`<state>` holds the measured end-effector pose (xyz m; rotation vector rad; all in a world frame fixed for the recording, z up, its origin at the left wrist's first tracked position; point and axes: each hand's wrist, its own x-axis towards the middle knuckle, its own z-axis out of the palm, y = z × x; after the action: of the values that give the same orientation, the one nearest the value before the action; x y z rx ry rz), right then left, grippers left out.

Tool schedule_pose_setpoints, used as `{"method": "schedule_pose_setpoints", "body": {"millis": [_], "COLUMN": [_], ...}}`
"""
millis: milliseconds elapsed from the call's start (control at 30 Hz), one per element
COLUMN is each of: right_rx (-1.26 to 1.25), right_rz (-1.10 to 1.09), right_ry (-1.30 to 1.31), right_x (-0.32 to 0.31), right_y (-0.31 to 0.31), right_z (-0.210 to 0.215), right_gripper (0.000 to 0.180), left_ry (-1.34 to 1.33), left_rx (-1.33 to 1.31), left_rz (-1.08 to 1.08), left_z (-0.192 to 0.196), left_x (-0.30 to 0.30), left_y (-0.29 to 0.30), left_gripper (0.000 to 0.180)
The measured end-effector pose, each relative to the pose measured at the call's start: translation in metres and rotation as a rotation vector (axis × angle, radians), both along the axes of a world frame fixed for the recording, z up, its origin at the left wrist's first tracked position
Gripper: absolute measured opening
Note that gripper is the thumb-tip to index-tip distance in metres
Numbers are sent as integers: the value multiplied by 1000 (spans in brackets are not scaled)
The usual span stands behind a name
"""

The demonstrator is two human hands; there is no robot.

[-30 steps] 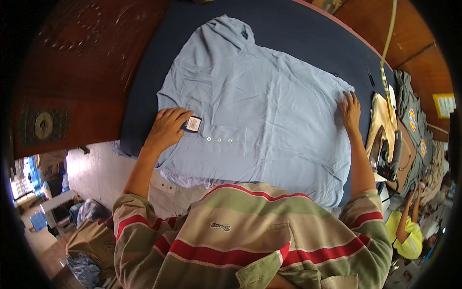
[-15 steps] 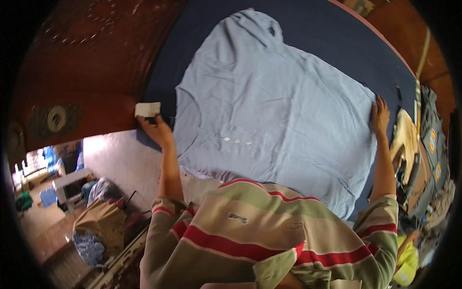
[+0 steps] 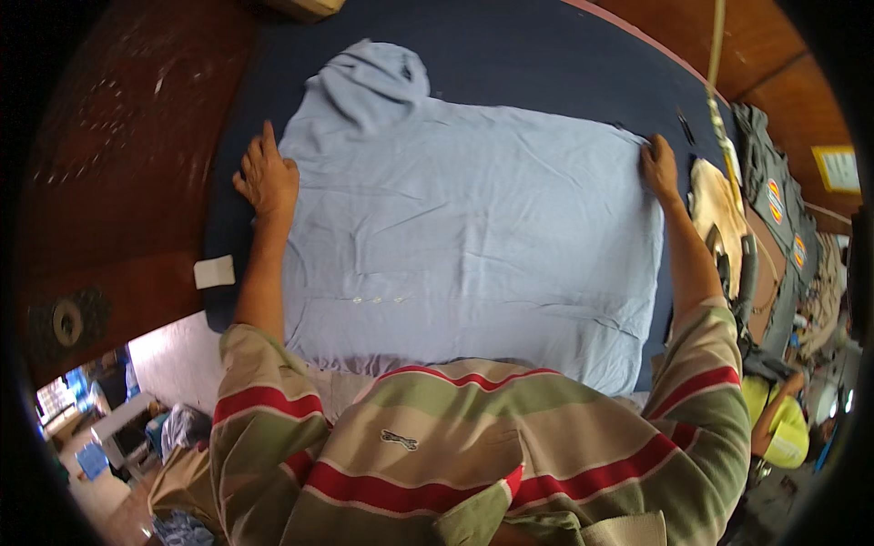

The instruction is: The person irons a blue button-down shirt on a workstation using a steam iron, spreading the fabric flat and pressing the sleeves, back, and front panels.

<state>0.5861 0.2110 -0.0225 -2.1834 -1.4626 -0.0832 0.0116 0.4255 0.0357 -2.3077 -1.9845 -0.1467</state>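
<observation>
A light blue shirt (image 3: 492, 209) lies spread over a dark blue covered table (image 3: 510, 55), its surface lightly wrinkled. Its sleeve (image 3: 369, 86) is bunched at the far left, and a few pale buttons show on the side nearer me. My left hand (image 3: 267, 177) rests at the shirt's left edge, index finger stretched out and thumb apart. At the far right corner, the fingers of my right hand (image 3: 660, 168) are curled together on the shirt's edge. A small white rectangular piece (image 3: 214, 271) lies at the table's left edge, apart from my left hand.
A dark wooden panel (image 3: 137, 200) borders the table on the left. To the right are a cream cloth (image 3: 713, 205), a dark handled object (image 3: 746, 273) and dark hanging garments (image 3: 774, 173). Another person in yellow-green (image 3: 778, 423) is at the lower right.
My left hand has left the white piece and moved far and right to the shirt's left edge. The view has shifted. My right hand stays at the shirt's right edge.
</observation>
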Motion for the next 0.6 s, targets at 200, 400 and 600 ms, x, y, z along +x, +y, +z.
{"method": "schedule_pose_setpoints", "body": {"millis": [200,400,600], "right_rx": [-77,34,22], "right_rz": [-50,-122,-145], "right_ry": [-110,-233,-214], "right_x": [-9,-33,-31], "right_y": [-4,-1,-9], "right_z": [0,-2,4], "right_gripper": [23,19,19], "left_ry": [4,-114,-227], "left_rx": [147,-287,-83], "left_rz": [-920,-356,-348], "left_z": [4,0,39], "left_x": [124,116,130], "left_y": [42,130,123], "left_gripper": [54,59,58]}}
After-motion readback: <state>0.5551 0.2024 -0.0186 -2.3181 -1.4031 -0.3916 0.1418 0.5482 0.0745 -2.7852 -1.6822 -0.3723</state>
